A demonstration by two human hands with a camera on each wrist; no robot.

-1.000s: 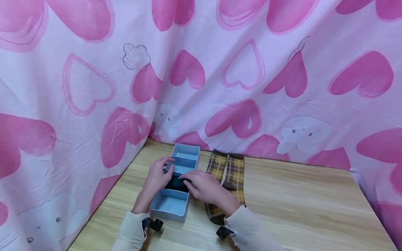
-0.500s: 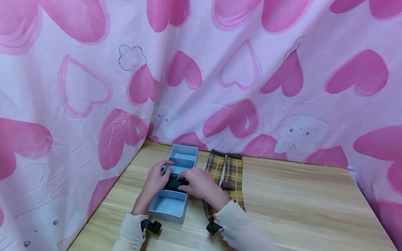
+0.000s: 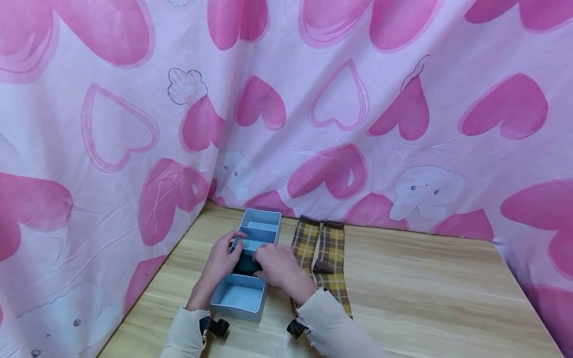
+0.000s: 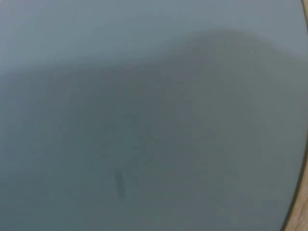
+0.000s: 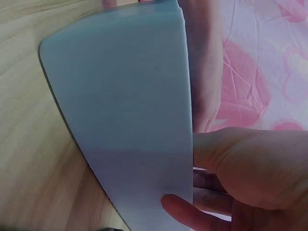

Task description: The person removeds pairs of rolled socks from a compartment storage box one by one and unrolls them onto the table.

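A long blue-grey box (image 3: 237, 313) with several compartments in a row lies on the table. In the compartment second from the near end is a dark, greenish-black thing (image 3: 245, 263), perhaps folded cloth. My left hand (image 3: 224, 256) arches over the box's left rim, thumb and forefinger apart at that compartment. From the right, my right hand (image 3: 279, 266) reaches over the opposite rim, its fingertips down by the dark thing and mostly hidden. The right wrist view shows one fingertip (image 5: 175, 207) on the box's outer wall (image 5: 120, 106); I cannot tell whether the others pinch anything.
Two brown and yellow plaid socks (image 3: 331, 248) lie flat right of the box, partly under the right forearm. A pink heart-patterned curtain (image 3: 327, 169) hangs behind and left of the wooden table (image 3: 425, 288). The left wrist view holds mostly blurred grey-blue wall (image 4: 144, 144).
My right hand has shifted slightly left and its fingers have gone lower into the compartment, bending more. The left hand has kept its place at the left rim. The head view has shifted slightly.
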